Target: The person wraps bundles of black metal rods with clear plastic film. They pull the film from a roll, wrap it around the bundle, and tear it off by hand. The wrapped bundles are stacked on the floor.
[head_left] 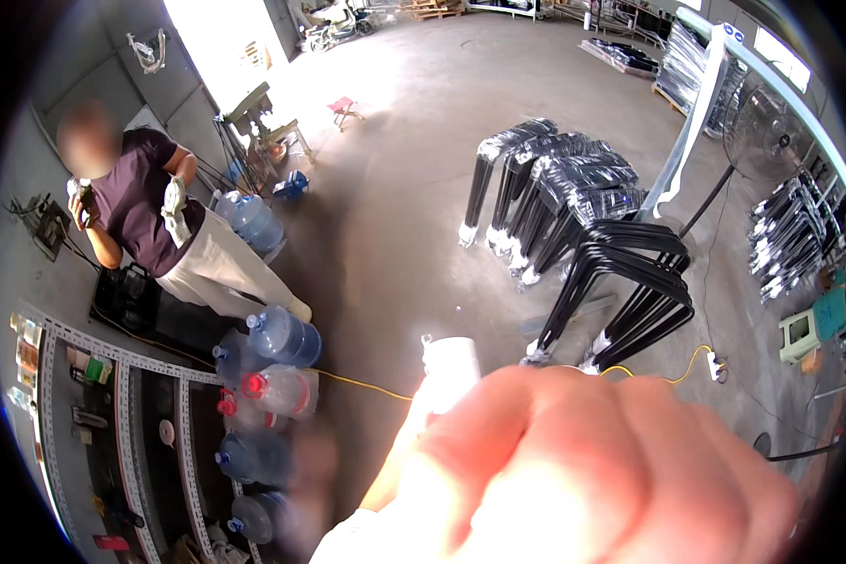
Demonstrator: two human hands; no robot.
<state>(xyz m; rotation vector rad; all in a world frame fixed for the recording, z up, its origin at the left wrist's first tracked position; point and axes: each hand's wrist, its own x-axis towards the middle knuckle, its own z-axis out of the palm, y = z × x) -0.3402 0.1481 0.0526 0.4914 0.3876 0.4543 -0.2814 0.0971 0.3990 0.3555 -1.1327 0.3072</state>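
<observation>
Right hand (573,470) fills the foreground, fingers curled around a white bottle (449,371) held up close | black bent frames (630,291) stacked beyond | blue water jugs (282,336), red-capped, beside a grey shelf rack (122,376) at left

Daylight glare from doorway (218,47), blurred overexposed near hand (573,470), dark vignetted fisheye rim
</observation>
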